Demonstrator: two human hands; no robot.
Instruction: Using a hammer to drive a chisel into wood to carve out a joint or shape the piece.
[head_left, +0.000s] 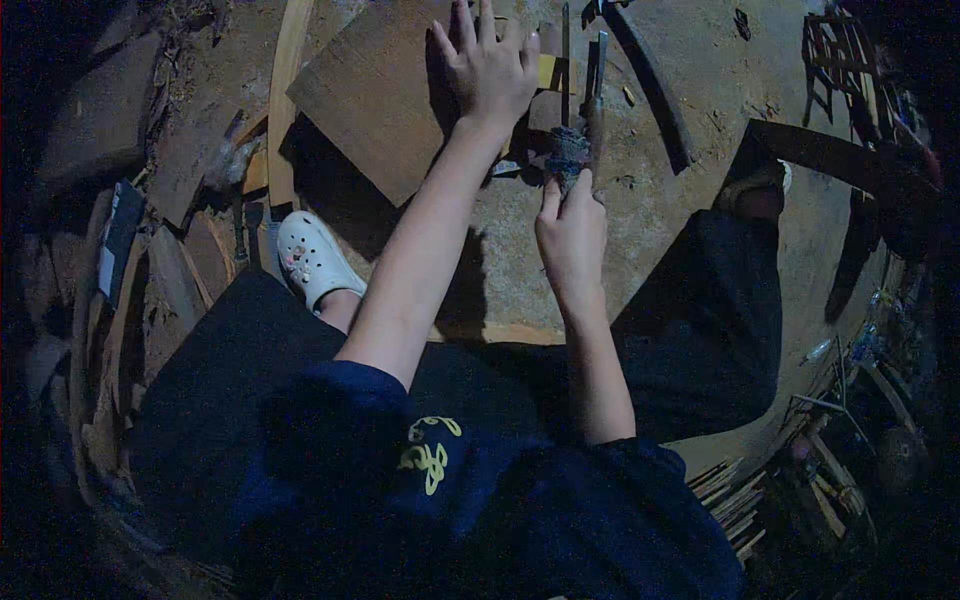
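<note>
My left hand (490, 70) lies with its fingers spread on the right part of a flat brown board (370, 100), which rests on the floor at a slant. To the right and nearer me, my right hand (575, 235) is closed around the lower end of a tool with a long thin blade (566, 60) and a dark, wrapped-looking grip (567, 148). The blade points away from me. Close beside it lies a narrow metal tool (599, 75); whether my right hand touches it cannot be made out. A small yellow piece (551, 73) shows near my left fingers.
A long pale wood strip (285, 120) runs along the board's left side. A dark curved bar (650, 90) lies at the upper right. My white clog (312, 255) stands left of my arms. Wood scraps (180, 270) crowd the left; thin sticks (730, 500) are piled lower right.
</note>
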